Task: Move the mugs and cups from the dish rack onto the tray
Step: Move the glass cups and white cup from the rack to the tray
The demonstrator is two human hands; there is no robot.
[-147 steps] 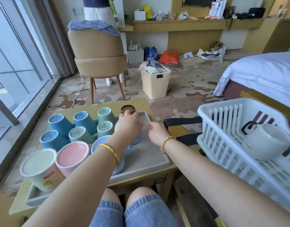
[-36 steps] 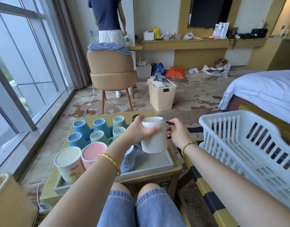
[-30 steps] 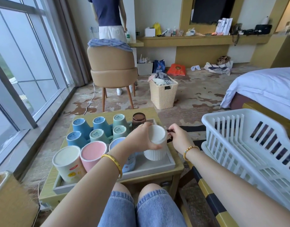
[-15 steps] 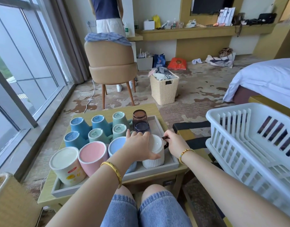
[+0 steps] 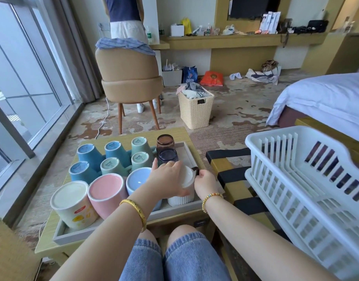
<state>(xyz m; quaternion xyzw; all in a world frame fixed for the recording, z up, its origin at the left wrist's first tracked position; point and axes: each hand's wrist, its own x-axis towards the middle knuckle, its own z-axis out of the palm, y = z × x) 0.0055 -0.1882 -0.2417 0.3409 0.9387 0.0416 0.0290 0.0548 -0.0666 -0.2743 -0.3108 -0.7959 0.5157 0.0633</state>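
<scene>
Grey tray (image 5: 175, 209) bears ribbed white mug (image 5: 182, 197).

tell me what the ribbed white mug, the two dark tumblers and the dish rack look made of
Ribbed white mug: likely matte glazed ceramic, opaque fluted wall. Brown tumbler and purple tumbler: tinted glass or clear plastic, see-through. Dish rack: white moulded plastic, slotted walls.

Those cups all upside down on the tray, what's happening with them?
A person is putting washed cups on the grey tray. Both hands are on a white ribbed mug standing upside down at the tray's near right corner: the left hand curls over its base, and the right hand pinches its dark handle. Blue, green, pink and cream cups and two dark glasses already sit there upside down. The white plastic dish rack on the right looks empty.
</scene>
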